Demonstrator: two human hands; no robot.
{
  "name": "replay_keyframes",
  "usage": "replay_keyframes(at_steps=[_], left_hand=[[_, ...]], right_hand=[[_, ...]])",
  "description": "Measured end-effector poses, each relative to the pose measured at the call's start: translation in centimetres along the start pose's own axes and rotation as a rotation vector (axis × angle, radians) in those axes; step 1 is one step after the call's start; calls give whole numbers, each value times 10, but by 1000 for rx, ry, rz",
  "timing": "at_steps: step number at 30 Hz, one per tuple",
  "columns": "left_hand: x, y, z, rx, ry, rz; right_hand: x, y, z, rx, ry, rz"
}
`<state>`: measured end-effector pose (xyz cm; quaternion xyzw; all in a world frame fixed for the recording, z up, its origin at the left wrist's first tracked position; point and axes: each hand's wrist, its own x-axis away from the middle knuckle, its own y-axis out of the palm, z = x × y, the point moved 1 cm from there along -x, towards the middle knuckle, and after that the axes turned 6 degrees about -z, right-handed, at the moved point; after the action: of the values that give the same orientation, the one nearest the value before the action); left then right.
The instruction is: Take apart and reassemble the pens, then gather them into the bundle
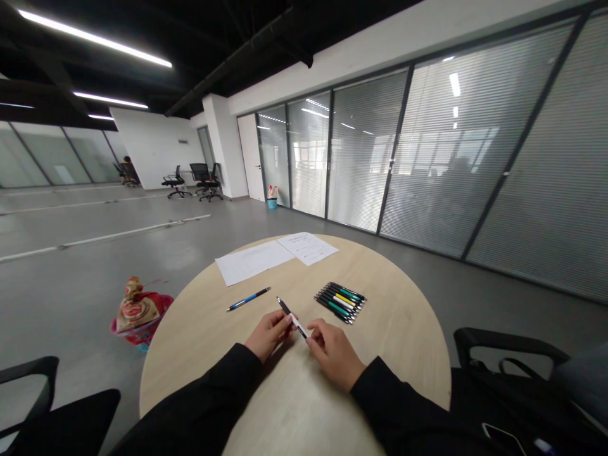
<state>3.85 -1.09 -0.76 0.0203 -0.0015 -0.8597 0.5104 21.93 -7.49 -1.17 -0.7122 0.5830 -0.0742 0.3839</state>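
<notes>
Where the hands work: a round table (408,354) with a smooth, pale wood-grain top.
Left hand (269,334): fingers (286,322) curled close together, pinching a black-and-white pen (293,318) near its middle.
Right hand (335,353): fingers (314,332) pressed together at the pen's lower end.
Pen's place: tilted between both hands, over the table's near half.
Nearby on the table: a blue-and-black pen (248,299) just left of the hands; a tidy row of slim pens (339,302) with green, yellow and white barrels to the right; two paper sheets (254,263) at the far edge.
Floor: polished grey concrete (71,278) with white strips; a red basket (140,313) holding a knotted, patterned bag stands left of the table.
Walls: glass panels (456,158) in dark metal frames, with slatted blinds, and a white door (250,158).
Far corner: black swivel chairs (206,180), a seated person (127,171) and a blue bin (272,202).
Near right: a black bag (513,405) on a chair, with a phone (498,440) on it.
</notes>
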Motion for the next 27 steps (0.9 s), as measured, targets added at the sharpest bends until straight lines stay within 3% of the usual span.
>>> replay_keyframes(at_steps=[9,17,22,27], left_hand=[[-1,-2,-1,-116,25,-56],[-5,-24,-3,-376,48,64],[-3,-27,1,-550,62,16],[-3,-26,-2,-565,58,-61]], right_hand=[[-5,-6,5,193,85,-8],[-6,-30,26,583,234,-20],[-5,-36,30,661,337,-54],[-3,-42,30,711,413,-49]])
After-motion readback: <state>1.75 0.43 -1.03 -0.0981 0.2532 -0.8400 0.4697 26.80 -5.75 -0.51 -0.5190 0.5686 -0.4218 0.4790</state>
